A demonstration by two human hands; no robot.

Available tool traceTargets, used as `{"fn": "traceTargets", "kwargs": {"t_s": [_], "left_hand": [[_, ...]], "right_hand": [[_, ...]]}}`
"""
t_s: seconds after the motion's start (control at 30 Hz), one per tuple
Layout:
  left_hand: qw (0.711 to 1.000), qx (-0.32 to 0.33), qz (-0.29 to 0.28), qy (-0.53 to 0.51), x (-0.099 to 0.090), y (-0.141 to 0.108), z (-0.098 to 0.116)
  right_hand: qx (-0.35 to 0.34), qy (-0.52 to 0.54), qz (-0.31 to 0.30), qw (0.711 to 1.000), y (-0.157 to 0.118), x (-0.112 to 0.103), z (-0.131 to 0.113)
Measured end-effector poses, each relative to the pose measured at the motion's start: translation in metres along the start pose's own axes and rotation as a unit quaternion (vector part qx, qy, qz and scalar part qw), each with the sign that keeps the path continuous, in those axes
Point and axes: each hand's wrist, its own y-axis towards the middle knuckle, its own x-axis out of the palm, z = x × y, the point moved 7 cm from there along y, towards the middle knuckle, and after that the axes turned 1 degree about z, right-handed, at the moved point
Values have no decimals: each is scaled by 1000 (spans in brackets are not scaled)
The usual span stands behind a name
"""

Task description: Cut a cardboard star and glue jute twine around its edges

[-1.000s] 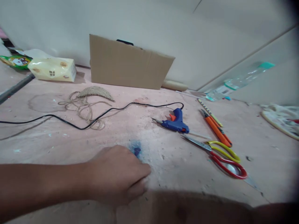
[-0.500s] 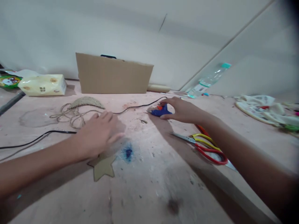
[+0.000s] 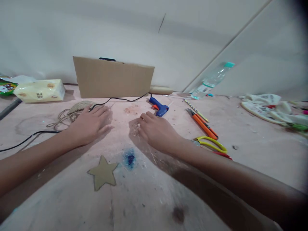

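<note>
My left hand (image 3: 90,125) lies flat with its fingers stretched out, over the black cord and beside a coil of twine (image 3: 61,119). A woven twine piece (image 3: 80,106) shows partly behind it. My right hand (image 3: 156,131) rests on the table with its fingers curled together; whether anything small is between the fingertips is hidden. Just beyond it lies a blue hot glue gun (image 3: 161,109) with an orange trigger, not held. Nearer to me a cardboard star (image 3: 103,173) lies flat, next to a blue stain.
Scissors (image 3: 211,144) with yellow and red handles lie partly behind my right forearm. Orange utility knives (image 3: 204,125) and a patterned strip (image 3: 196,110) lie beyond. At the back stand a cardboard panel (image 3: 115,80), a tissue pack (image 3: 39,91) and a leaning plastic bottle (image 3: 213,81).
My right hand has let go of the glue gun and moved left and nearer, its fingers curling. The gun now lies turned around. My left hand has moved away from the star, toward the twine.
</note>
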Motion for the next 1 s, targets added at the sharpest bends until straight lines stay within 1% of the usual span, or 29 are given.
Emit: {"fn": "traceTargets", "kwargs": {"t_s": [0.13, 0.3, 0.4, 0.47, 0.6, 0.7, 0.77, 0.87, 1.0], "left_hand": [[999, 47, -13, -22, 4, -6, 17], [994, 90, -28, -55, 8, -13, 35], [989, 117, -43, -74, 9, -17, 44], [986, 132, -52, -86, 9, -18, 49], [979, 154, -70, -110, 8, -20, 57], [974, 167, -85, -128, 6, -18, 64], [971, 172, -93, -138, 6, -14, 68], [967, 178, -104, -150, 10, -6, 76], [962, 184, -109, -169, 14, -1, 82]], "right_hand": [[-17, 8, 29, 999, -5, 3, -19], [-44, 35, 55, 997, -17, 5, -28], [-60, 52, 59, 995, -26, 6, -28], [-59, 60, 60, 995, -32, 5, -24], [-16, 61, 61, 996, -42, 5, -11], [16, 58, 53, 997, -43, 7, -5], [20, 64, 45, 997, -42, 10, -5], [16, 83, 42, 996, -42, 11, -12], [-7, 122, 55, 991, -46, 13, -23]]}}
